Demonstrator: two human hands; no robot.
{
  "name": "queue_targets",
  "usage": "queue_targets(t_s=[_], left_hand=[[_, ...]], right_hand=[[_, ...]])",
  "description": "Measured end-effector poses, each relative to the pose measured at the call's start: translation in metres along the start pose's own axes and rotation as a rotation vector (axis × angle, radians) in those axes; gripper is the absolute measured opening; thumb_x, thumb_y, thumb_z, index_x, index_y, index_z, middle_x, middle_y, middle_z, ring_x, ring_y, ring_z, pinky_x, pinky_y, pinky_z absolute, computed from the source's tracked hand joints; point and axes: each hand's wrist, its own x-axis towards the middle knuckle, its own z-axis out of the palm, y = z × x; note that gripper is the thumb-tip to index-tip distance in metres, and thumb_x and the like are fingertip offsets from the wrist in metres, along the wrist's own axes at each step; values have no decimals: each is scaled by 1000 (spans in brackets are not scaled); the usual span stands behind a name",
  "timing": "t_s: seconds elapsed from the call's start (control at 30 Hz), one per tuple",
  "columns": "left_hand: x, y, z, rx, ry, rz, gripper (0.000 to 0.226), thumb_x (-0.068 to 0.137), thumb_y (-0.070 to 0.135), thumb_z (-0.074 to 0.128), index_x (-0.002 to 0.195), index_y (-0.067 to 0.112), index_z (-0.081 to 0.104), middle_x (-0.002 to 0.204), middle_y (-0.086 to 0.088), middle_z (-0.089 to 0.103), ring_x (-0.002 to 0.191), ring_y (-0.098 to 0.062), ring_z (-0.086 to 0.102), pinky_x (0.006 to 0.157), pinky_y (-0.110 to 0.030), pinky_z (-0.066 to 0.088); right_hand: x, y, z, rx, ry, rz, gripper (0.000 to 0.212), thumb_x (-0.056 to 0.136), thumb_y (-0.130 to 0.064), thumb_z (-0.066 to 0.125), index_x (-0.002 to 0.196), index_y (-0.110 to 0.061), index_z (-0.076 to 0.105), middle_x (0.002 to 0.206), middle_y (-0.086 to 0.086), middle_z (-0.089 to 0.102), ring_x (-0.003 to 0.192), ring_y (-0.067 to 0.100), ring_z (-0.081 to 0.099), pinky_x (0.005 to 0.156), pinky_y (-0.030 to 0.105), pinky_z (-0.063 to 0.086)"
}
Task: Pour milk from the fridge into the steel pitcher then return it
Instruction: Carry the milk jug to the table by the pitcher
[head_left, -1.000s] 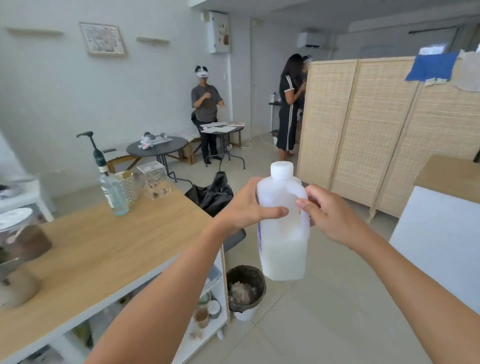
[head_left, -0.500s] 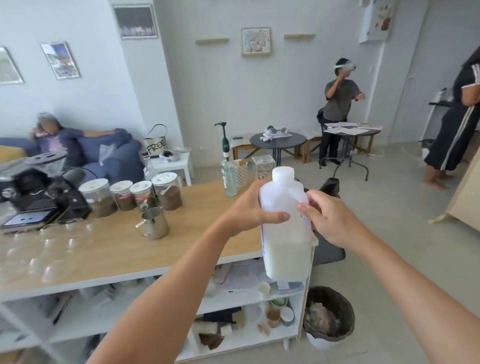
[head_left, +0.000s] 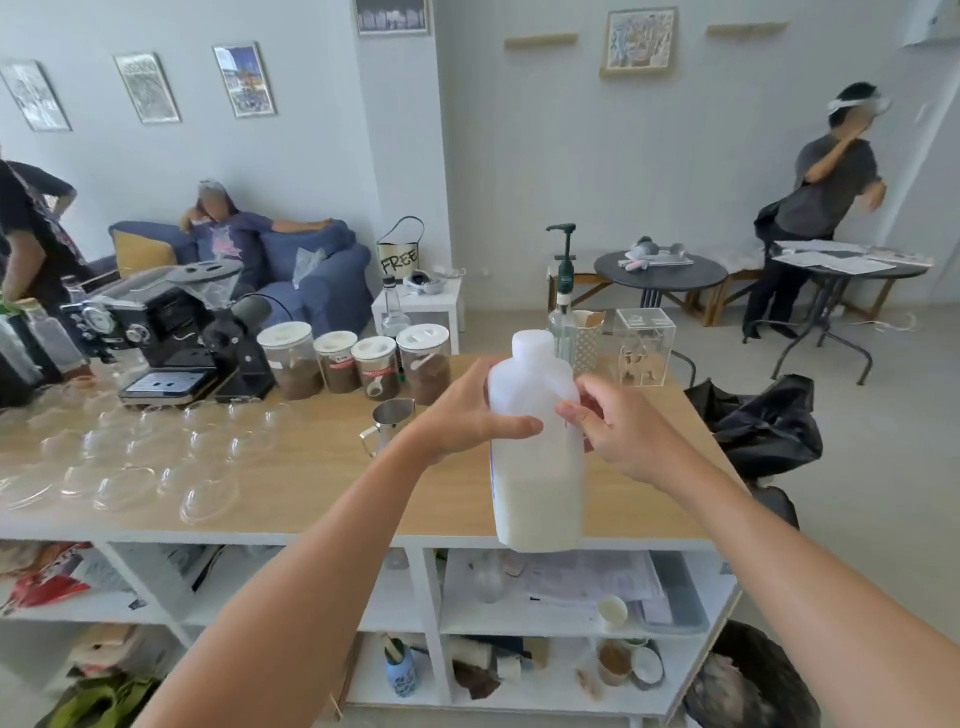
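Observation:
A translucent white plastic milk bottle (head_left: 537, 483), capped and about half full, is held upright in the air over the front edge of the wooden counter (head_left: 322, 467). My left hand (head_left: 467, 410) wraps its upper left side, thumb across the front. My right hand (head_left: 618, 436) grips its upper right side by the handle. The small steel pitcher (head_left: 389, 418) stands on the counter just left of my left hand, its handle toward me. The fridge is out of view.
Several lidded coffee jars (head_left: 358, 364) and an espresso machine (head_left: 171, 332) stand behind the pitcher. Rows of upturned glasses (head_left: 130, 457) cover the counter's left. A pump bottle (head_left: 563, 291) and clear box (head_left: 644, 348) sit at the far right. Black bags (head_left: 763, 426) lie beside the counter. People are behind.
My view has swung left from the room's screen side to face the counter. The bottle stays in both hands and now hangs over the counter next to the pitcher.

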Motion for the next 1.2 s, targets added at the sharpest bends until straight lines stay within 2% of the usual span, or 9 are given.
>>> queue_targets(t_s=[0.1,0.27,0.37,0.47,0.6,0.73,0.83,1.03,1.2], left_hand=[[25,-19,-33,63,-25,8,51,76,13,86,111,31,53,100,17,70,89,8,67,75,-16,55],[55,-43,-79,156,-59,-44,87,60,38,91,131,18,46,119,2,64,108,-11,64,89,-37,57],[68,-52,-94,183,-51,-80,77,71,25,90,131,17,44,108,11,58,95,2,57,69,-18,48],[84,-67,-105,199,-61,-91,69,73,19,89,123,24,40,104,14,56,91,4,55,62,-9,46],[100,-85,-110,232,-69,-112,86,61,27,94,130,26,44,122,3,60,112,-13,60,81,-20,50],[117,-103,-113,265,-60,-127,88,63,25,93,134,23,41,118,8,59,105,-3,59,72,-13,48],[132,-115,-114,297,-58,-153,97,59,32,94,138,23,38,121,10,57,108,-6,58,79,-19,48],[163,-133,-116,343,-44,-194,103,57,35,94,141,25,36,123,11,55,109,-7,56,80,-19,47],[177,-151,-114,330,-1,-205,102,58,31,94,141,22,35,122,6,56,112,-15,57,95,-35,52]], right_hand=[[35,-2,22,24,-7,9,39,88,-56,49,87,-18,57,83,7,66,79,31,65,70,55,56],[82,-5,55,-8,2,17,27,94,-40,55,82,-15,53,80,9,64,78,32,63,72,55,55],[103,-3,69,-39,-6,18,26,95,-33,57,85,-10,53,79,11,63,77,33,61,72,54,54],[122,4,81,-41,-23,17,28,95,-34,57,84,-8,53,79,11,63,76,32,62,72,53,54],[142,20,96,-47,-56,17,29,95,-32,58,84,-7,53,80,11,63,77,31,62,72,52,53],[164,40,111,-47,-96,31,29,95,-31,59,84,-5,52,79,12,63,77,32,62,68,45,49],[181,56,122,-40,-118,35,28,94,-29,60,82,-5,51,76,9,61,75,32,60,66,43,47],[215,88,138,-16,-170,36,27,94,-29,60,86,-4,53,74,6,60,66,24,51,61,37,41],[235,106,148,-18,-203,7,27,95,-27,59,84,-4,51,68,0,53,62,18,43,60,35,36]])
